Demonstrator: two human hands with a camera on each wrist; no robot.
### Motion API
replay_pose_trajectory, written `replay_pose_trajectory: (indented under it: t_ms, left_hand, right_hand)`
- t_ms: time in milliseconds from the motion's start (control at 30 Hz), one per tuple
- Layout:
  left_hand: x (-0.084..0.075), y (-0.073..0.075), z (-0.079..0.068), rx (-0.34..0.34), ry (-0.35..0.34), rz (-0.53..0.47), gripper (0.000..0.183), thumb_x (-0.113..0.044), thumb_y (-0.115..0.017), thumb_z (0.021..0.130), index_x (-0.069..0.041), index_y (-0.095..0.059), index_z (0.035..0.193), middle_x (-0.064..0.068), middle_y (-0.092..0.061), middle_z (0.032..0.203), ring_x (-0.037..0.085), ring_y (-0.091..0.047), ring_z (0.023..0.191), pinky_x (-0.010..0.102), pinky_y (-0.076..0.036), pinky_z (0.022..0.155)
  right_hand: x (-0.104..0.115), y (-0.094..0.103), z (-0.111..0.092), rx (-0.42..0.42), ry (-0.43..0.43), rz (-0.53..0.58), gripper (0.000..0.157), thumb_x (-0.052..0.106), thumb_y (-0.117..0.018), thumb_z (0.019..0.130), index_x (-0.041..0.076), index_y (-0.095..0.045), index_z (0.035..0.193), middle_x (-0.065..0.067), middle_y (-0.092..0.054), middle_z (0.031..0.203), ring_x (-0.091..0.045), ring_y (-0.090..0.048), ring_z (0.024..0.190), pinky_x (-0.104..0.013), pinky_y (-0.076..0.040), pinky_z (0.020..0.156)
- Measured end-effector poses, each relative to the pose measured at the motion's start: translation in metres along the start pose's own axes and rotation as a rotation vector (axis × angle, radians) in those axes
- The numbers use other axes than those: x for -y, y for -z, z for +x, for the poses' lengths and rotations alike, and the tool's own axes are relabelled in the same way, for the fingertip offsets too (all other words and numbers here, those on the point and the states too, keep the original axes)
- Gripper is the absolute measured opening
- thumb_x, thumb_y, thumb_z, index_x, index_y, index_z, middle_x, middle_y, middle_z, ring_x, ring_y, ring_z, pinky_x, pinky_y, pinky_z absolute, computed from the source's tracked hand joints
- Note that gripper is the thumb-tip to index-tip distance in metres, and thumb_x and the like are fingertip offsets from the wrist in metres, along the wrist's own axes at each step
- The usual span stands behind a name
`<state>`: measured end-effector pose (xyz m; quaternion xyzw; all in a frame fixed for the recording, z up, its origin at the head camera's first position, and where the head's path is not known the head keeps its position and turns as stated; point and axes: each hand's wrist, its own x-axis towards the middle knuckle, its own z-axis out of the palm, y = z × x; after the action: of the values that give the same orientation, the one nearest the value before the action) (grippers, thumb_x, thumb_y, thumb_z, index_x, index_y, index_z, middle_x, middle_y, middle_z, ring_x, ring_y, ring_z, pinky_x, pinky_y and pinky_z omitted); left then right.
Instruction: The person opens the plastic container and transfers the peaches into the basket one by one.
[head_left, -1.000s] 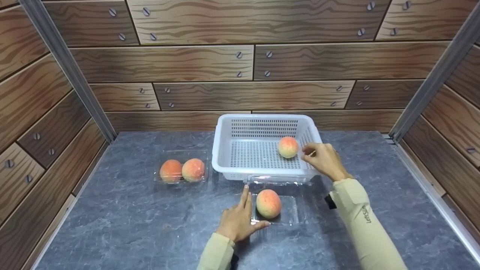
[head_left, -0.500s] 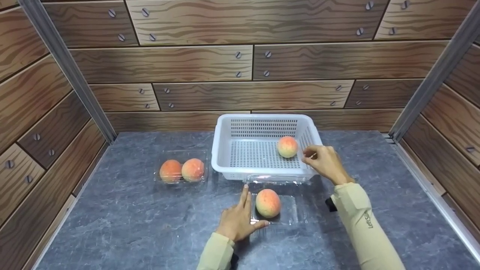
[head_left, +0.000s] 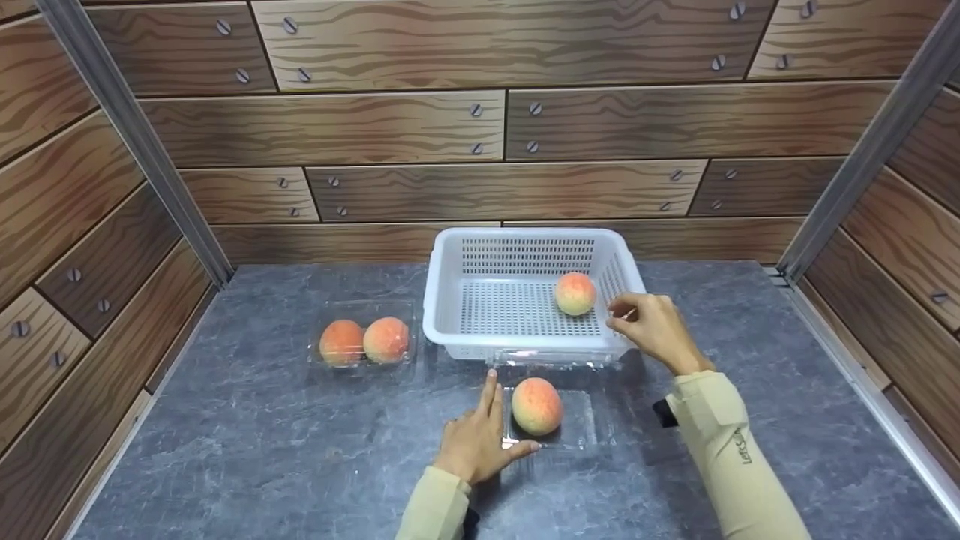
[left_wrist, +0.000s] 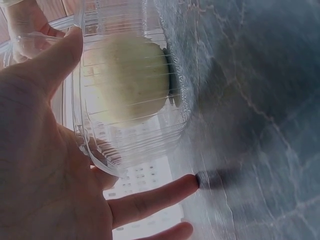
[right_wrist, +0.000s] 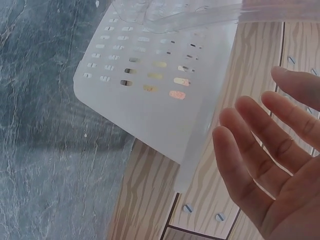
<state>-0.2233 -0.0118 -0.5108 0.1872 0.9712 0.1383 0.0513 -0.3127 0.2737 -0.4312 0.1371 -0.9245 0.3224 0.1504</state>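
A clear plastic clamshell container (head_left: 577, 420) lies on the table with its lid (head_left: 553, 360) raised against the basket. In its left part sits a yellow-red peach (head_left: 537, 406); the right part shows bare plastic. My left hand (head_left: 474, 442) touches the container's left side, index and middle fingers straight and thumb along the near edge. The left wrist view shows the thumb at the clear rim and the peach (left_wrist: 127, 80) through the ridged wall. My right hand (head_left: 654, 328) hovers by the basket's right rim, fingers loosely bent with nothing in them, as the right wrist view confirms.
The white perforated basket (head_left: 531, 342) stands at the back, holding one peach (head_left: 575, 293) at its right. To its left, a clear container (head_left: 367, 307) holds two peaches (head_left: 386, 340). Wood-patterned walls (head_left: 420, 191) enclose the grey table (head_left: 285, 450).
My right hand has drifted slightly down and right, a little away from the peach in the basket. The left hand, the container and the peaches have stayed in place.
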Motion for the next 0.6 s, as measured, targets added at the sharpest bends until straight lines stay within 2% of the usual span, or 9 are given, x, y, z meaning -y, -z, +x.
replay_pose_trajectory:
  t_ms: [333,600]
  left_hand:
    - [-0.001,-0.001,0.000,-0.020,-0.002,-0.036,0.105,-0.071,-0.061,0.087,0.003,-0.032,0.156,0.014,-0.019,0.167,0.042,-0.065,0.108,0.058,-0.054,0.086]
    - [-0.001,0.000,-0.001,-0.011,0.001,-0.027,0.104,-0.071,-0.060,0.088,0.002,-0.032,0.156,0.015,-0.019,0.167,0.041,-0.066,0.106,0.054,-0.056,0.083]
  right_hand:
    - [0.001,-0.004,-0.008,-0.029,0.012,0.034,0.017,-0.005,-0.074,0.081,-0.010,-0.073,0.097,-0.022,-0.073,0.089,-0.035,-0.071,0.076,-0.048,-0.060,0.069]
    - [0.004,0.000,-0.014,-0.032,-0.003,0.053,0.016,-0.005,-0.075,0.082,-0.009,-0.073,0.097,-0.021,-0.074,0.090,-0.034,-0.071,0.076,-0.043,-0.060,0.068]
